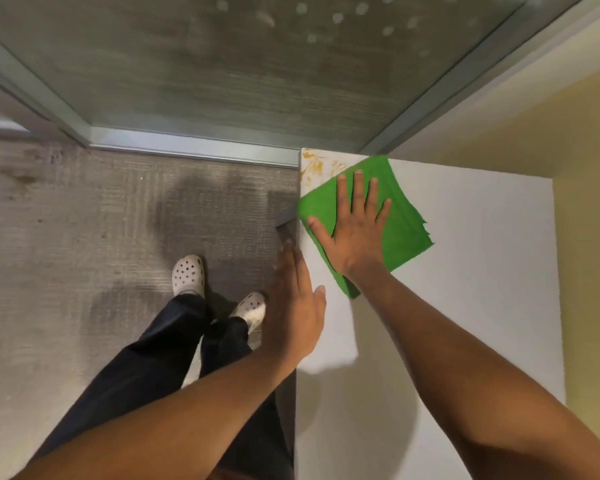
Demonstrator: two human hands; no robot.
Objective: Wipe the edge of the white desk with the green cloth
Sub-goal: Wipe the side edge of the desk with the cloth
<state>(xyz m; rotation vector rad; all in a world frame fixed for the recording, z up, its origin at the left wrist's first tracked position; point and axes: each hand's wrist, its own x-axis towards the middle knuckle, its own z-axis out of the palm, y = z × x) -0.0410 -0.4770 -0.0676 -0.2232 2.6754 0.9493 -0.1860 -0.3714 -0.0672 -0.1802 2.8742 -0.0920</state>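
Both hands lie flat and open, my right hand (355, 233) pressing the green cloth (400, 216) onto the white desk (465, 306) (orange smear (314, 166) beyond my fingertips), my left hand (297, 306) bracing the edge, so loose folds might drag stain sideways

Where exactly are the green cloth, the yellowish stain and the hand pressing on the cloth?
green cloth (404, 216), head view, bare fabric right of the fingers.
yellowish stain (314, 166), head view, smear at the desk's far corner.
right hand (355, 233), head view, back of the hand.
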